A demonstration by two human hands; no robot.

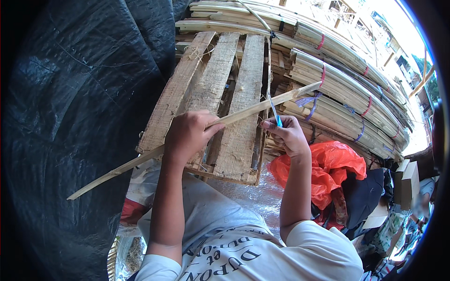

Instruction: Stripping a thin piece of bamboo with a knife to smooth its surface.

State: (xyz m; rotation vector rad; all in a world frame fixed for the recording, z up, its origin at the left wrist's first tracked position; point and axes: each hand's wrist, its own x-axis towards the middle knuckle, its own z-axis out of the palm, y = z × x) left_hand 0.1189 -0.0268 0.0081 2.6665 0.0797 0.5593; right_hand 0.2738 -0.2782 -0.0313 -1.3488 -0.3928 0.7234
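Observation:
My left hand [191, 133] is closed around a long, thin wooden strip [255, 108], which slants from the lower left up to the right. The strip crosses above a slatted wooden stand [241, 136] of rough boards. To the right, my right hand [289, 134] grips what looks like a narrow knife [273, 110], with blue showing at the fingers. Its pale blade points up and meets or crosses the strip; whether it touches cannot be made out. Most of the handle is hidden in my palm.
Bundles of wooden strips [347, 79], tied with red and purple bands, are stacked behind and to the right. A dark tarp [84, 107] hangs at the left. An orange-red plastic bag [328, 164] lies by my right forearm, with cardboard boxes [408, 185] farther right.

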